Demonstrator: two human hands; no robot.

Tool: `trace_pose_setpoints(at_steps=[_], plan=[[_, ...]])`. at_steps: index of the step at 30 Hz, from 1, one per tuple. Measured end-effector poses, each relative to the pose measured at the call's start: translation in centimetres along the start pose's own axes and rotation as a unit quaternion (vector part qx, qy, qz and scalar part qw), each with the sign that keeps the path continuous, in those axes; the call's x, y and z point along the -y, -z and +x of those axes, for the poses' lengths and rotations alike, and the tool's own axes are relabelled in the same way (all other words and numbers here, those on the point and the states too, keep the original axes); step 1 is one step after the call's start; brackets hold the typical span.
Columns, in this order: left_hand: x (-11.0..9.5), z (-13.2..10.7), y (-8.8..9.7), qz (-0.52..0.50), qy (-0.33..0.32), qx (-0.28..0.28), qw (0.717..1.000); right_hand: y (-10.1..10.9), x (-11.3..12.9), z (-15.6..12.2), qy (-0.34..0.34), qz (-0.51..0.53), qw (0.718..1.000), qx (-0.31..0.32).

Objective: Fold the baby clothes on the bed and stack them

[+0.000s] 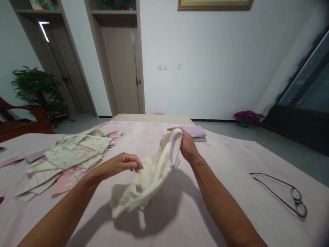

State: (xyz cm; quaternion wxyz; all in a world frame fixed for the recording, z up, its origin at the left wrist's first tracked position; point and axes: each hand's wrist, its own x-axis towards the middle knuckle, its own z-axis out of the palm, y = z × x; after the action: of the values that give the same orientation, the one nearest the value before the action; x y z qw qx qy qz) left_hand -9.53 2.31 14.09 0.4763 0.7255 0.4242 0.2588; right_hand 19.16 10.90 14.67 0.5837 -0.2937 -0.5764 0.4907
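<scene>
A cream baby garment (151, 175) with light purple edging hangs tilted above the bed, its lower left end blurred by motion. My right hand (189, 145) is closed on the garment's upper end, beside the purple-trimmed opening. My left hand (125, 163) has its fingers curled in a pinch at the garment's left edge; the exact grip of the fingertips is partly hidden. Behind my right hand lies a small folded stack with a lilac cloth (193, 131) on top. To the left, a loose heap of baby clothes (77, 151) in cream, pink and purple spreads over the sheet.
Black-framed glasses (295, 199) lie on the right of the pink sheet (226, 171). A dark phone-like object (2, 149) shows at the left edge. Beyond the bed are a wooden chair (38, 120), a green plant (38, 89), purple flowers (248, 117) and a closed door (120, 68).
</scene>
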Motion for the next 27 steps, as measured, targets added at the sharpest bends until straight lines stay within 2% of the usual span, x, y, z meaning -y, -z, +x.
trace_pose_setpoints(at_steps=[3, 4, 5, 7, 9, 11, 14, 16, 18, 20, 23, 25, 27], plan=[[-0.8, 1.8, -0.8, 0.044, -0.067, -0.175, 0.981, -3.0, 1.2, -1.6, -0.066, 0.06, 0.986, 0.144], [-1.0, 2.4, -1.0, 0.057, -0.097, -0.203, 0.973, -3.8, 1.3, -2.1, -0.088, 0.068, 0.979, 0.174], [-1.1, 2.9, -1.1, 0.066, -0.122, -0.207, 0.969, -4.4, 1.4, -2.5, -0.108, 0.075, 0.972, 0.193], [-1.1, 3.7, -1.4, 0.057, -0.131, -0.161, 0.977, -5.3, 1.1, -2.8, -0.142, 0.092, 0.965, 0.201], [-0.9, 4.1, -1.9, 0.006, -0.088, -0.084, 0.993, -5.4, 0.2, -2.9, -0.163, 0.109, 0.965, 0.174], [-0.3, 4.2, -2.3, -0.066, -0.034, -0.054, 0.996, -4.5, -1.1, -3.0, -0.168, 0.109, 0.971, 0.128], [0.8, 4.2, -2.5, -0.167, 0.003, -0.129, 0.978, -2.2, -3.1, -4.1, -0.177, 0.067, 0.979, 0.072], [1.4, 4.1, -2.2, -0.218, 0.001, -0.187, 0.958, -0.5, -4.3, -5.7, -0.199, 0.038, 0.977, 0.062], [1.7, 3.9, -1.9, -0.251, -0.004, -0.218, 0.943, 0.6, -5.2, -7.6, -0.212, -0.012, 0.975, 0.063], [1.5, 3.7, -1.7, -0.273, -0.008, -0.222, 0.936, 0.7, -6.0, -9.6, -0.213, -0.067, 0.972, 0.077], [0.7, 3.3, -1.8, -0.304, -0.025, -0.192, 0.933, -0.4, -7.2, -12.0, -0.186, -0.074, 0.972, 0.125], [0.1, 2.9, -1.6, -0.318, -0.03, -0.159, 0.934, -1.0, -7.7, -12.7, -0.185, -0.063, 0.968, 0.159], [-0.3, 2.3, -0.7, -0.32, -0.027, -0.138, 0.937, -0.9, -7.8, -12.6, -0.221, -0.078, 0.958, 0.163]])
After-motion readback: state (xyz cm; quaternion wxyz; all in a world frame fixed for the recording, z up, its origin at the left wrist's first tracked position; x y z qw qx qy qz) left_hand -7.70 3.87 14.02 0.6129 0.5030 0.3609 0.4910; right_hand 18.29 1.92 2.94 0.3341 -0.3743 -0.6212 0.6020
